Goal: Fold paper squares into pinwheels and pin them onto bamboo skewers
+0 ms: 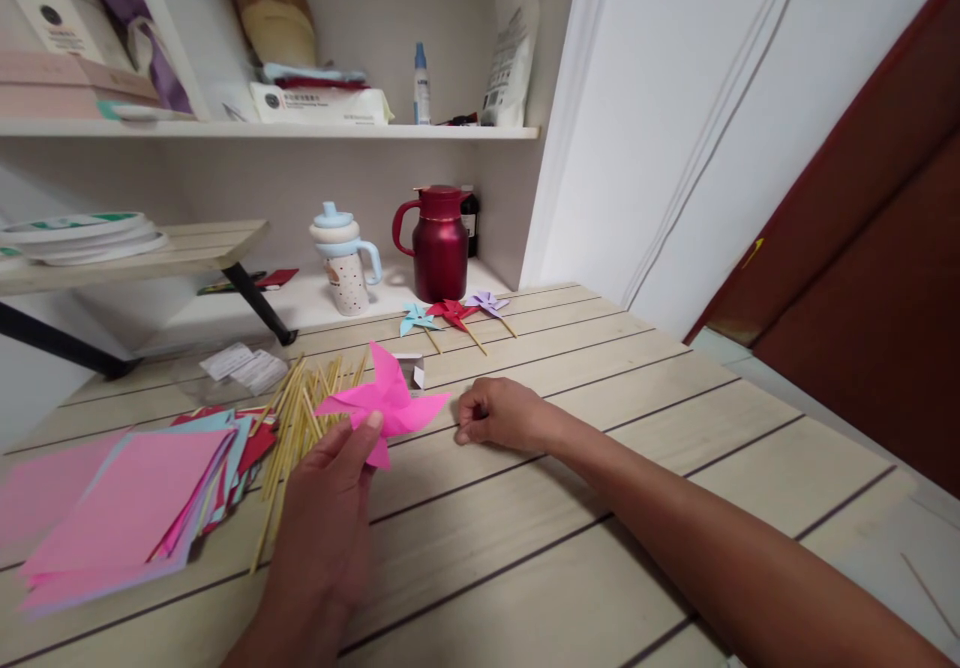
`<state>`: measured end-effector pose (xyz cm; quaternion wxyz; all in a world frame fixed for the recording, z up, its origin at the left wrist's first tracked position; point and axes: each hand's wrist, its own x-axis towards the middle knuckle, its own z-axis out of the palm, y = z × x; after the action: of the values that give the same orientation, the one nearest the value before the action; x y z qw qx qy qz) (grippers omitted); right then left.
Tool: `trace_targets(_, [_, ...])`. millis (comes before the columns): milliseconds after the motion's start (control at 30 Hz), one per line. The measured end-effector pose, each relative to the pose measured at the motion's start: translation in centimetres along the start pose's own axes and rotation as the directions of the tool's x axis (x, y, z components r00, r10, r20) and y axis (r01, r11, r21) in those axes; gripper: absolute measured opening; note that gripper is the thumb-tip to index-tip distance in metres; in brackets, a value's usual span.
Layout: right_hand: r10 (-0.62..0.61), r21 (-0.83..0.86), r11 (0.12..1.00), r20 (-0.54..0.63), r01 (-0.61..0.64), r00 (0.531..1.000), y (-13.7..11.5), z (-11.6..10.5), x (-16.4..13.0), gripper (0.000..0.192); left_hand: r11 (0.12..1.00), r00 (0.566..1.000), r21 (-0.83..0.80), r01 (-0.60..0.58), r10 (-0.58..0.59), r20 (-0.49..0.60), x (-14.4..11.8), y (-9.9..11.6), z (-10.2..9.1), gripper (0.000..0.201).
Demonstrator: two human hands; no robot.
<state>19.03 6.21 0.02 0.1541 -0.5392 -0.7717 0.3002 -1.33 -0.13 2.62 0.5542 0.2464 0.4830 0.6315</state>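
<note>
At surface centre, pink pinwheel (384, 403) pinched in left hand (330, 508); right hand (499, 415) curled narrow beside it, contents not discernible. Folding judged finished; stick from pile (296, 418) judged needed next.

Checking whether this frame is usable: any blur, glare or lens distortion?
Head view: even indoor light, no glare; left hand and pink pinwheel sharp, right hand likewise; soft shadows on the table; wide-angle lens bends the shelf and door edges.
</note>
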Motion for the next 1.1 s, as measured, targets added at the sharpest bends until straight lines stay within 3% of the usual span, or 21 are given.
trace_targets(200, [-0.004, -0.017, 1.0, -0.019, 0.004, 1.0, -0.2, 0.0, -0.1, 0.009, 1.0, 1.0, 0.0, 0.023, -0.023, -0.012, -0.2, 0.0, 0.0, 0.018])
trace_targets(600, [0.016, -0.143, 0.989, -0.139, -0.036, 0.99, -0.4, 0.0, 0.1, 0.018, 1.0, 1.0, 0.017, 0.025, -0.025, -0.002, 0.0, -0.2, -0.1, 0.016])
trace_targets(733, [-0.018, -0.162, 0.987, -0.07, 0.006, 0.997, -0.3, -0.6, 0.1, 0.021, 1.0, 1.0, -0.003, 0.023, -0.023, 0.005, -0.3, 0.1, 0.1, 0.02])
trace_targets(900, [-0.087, -0.128, 0.987, 0.105, 0.1, 0.991, -0.1, -1.9, -0.4, 0.005, 0.999, 0.999, 0.028, 0.025, -0.025, 0.023, -0.7, 0.2, -0.1, 0.018])
trace_targets(1100, [-0.083, -0.102, 0.991, 0.046, 0.087, 0.996, 0.1, -2.1, -0.8, 0.009, 0.998, 0.997, 0.037, 0.047, -0.048, 0.054, -0.5, -0.1, -0.3, 0.019])
